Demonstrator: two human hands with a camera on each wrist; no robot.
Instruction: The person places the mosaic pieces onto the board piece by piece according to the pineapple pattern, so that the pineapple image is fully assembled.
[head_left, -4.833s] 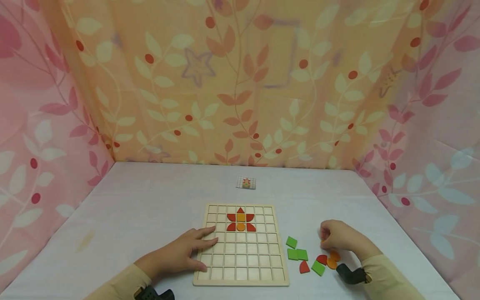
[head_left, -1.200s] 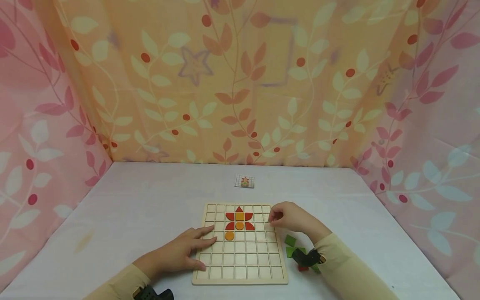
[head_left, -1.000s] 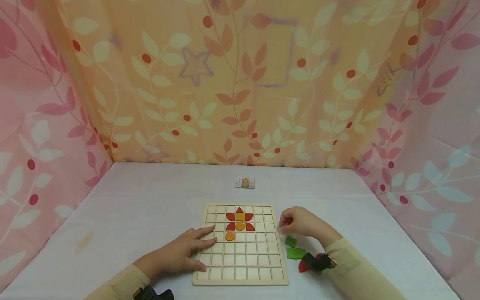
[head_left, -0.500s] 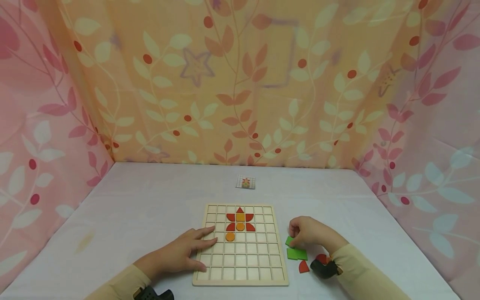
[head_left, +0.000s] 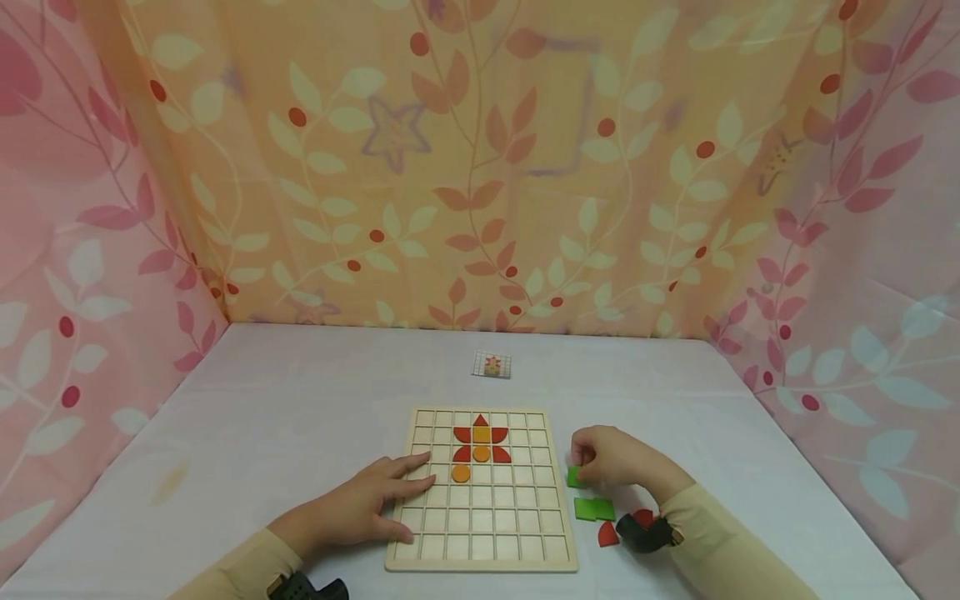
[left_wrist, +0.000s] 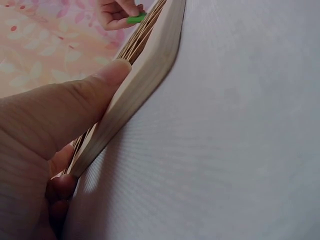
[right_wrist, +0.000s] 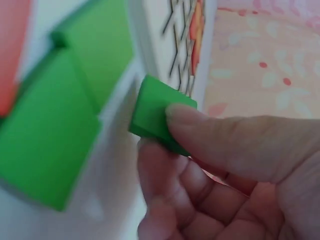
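Observation:
My right hand [head_left: 618, 457] pinches a green square tile [right_wrist: 155, 112] between thumb and fingers, just right of the wooden grid board [head_left: 517, 533]. My left hand [head_left: 367, 500] rests on the board's left edge with fingers spread, its thumb [left_wrist: 112, 72] lying on the rim. Toward the far side of the board, red pieces [head_left: 501, 455] surround an orange square [head_left: 481, 434] and an orange disc [head_left: 481, 454]. Another orange disc [head_left: 461, 473] lies one row nearer, to the left. Two green tiles [head_left: 594, 509] lie together below my right hand.
Red quarter-round pieces [head_left: 608, 534] lie on the white table by the right wrist's black camera [head_left: 643, 533], which covers part of the loose pieces. A small pattern card [head_left: 492, 365] lies beyond the board. Patterned curtains [head_left: 480, 167] enclose the table.
An orange disc has been added to the board's fourth row. My right hand has moved from the board's right edge back to the loose pieces and picked up a green tile. The left hand stays put.

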